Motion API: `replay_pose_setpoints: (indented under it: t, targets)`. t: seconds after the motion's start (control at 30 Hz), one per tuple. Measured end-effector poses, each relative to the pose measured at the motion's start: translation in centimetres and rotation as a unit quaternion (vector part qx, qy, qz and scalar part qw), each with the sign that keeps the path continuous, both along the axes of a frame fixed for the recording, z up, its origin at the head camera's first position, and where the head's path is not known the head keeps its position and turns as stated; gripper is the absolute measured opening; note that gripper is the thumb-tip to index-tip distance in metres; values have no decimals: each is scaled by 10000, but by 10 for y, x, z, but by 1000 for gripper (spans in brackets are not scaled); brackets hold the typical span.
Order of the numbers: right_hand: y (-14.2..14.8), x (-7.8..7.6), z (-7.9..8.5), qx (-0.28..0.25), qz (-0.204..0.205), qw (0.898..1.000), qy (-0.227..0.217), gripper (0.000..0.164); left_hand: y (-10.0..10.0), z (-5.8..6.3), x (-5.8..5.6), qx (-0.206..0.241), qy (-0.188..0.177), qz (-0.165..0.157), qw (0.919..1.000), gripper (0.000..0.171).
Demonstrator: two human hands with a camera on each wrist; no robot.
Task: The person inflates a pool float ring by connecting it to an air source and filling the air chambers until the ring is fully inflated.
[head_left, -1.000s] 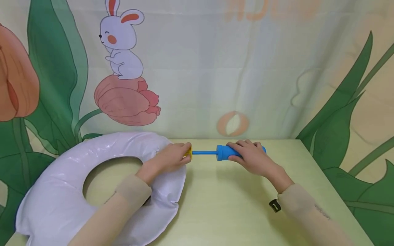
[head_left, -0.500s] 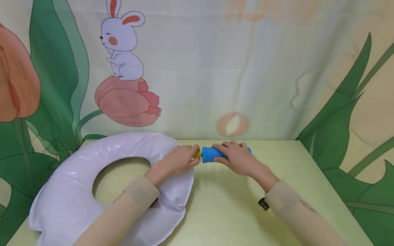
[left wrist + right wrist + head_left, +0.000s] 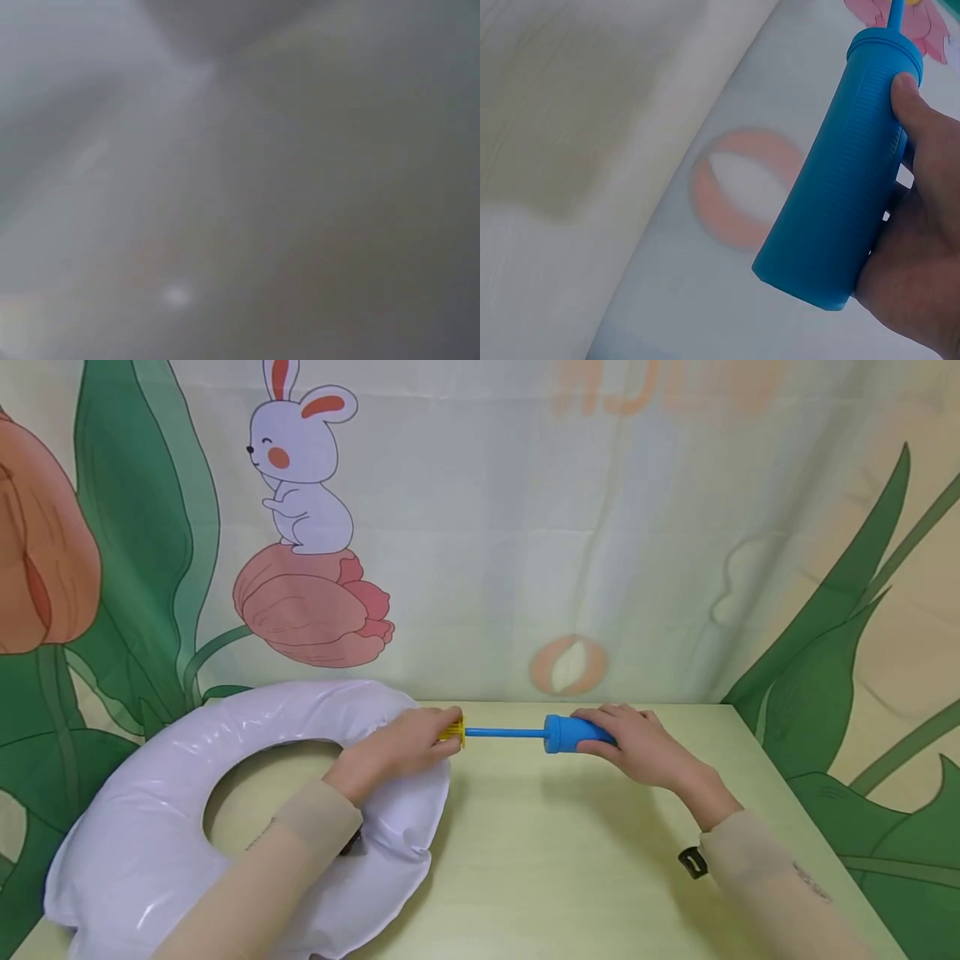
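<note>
A blue hand pump (image 3: 564,734) lies level between my hands. My right hand (image 3: 648,747) grips its cylinder, and in the right wrist view the thumb presses along the ribbed blue barrel (image 3: 836,172). A thin blue rod (image 3: 504,732) runs from the cylinder to a yellow end piece (image 3: 454,730). My left hand (image 3: 405,747) holds that yellow piece, resting over the right side of a white inflatable swim ring (image 3: 157,810). Whatever joins pump and ring is hidden under the left hand. The left wrist view is too blurred to read.
The ring covers the left part of a pale yellow-green table (image 3: 510,860). Behind the table hangs a printed curtain (image 3: 480,527) with a rabbit and tulips. A small black clip (image 3: 692,862) hangs at the right sleeve.
My right hand pushed the cylinder left until the rod was nearly covered, then drew it back right, baring the rod. The ring and left hand shifted slightly right, then back left.
</note>
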State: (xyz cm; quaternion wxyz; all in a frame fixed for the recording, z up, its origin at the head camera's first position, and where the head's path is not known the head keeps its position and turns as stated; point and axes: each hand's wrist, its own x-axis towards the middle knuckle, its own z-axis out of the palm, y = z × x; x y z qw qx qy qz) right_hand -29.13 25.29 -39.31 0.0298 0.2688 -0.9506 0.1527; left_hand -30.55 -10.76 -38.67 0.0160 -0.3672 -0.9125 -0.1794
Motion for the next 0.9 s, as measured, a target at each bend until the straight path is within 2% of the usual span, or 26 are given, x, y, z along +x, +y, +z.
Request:
replay_pose_setpoints:
  t: [0.17,0.37,0.63,0.9]
  targets:
    - [13,0,1,-16,-48,10000,-32,54,-8,0,-2,74,-26,-39,10000,7]
    - [3,1,4,194,-49,9995,230,56,-6,-1,-2,87,-33,-15,10000,7]
    - [-32,2,11,247,160,9972,686,55,21,4,1,87,171,32,9998,5]
    - [-69,8,8,367,349,9963,701,53,40,-4,7,-108,287,125,9995,7]
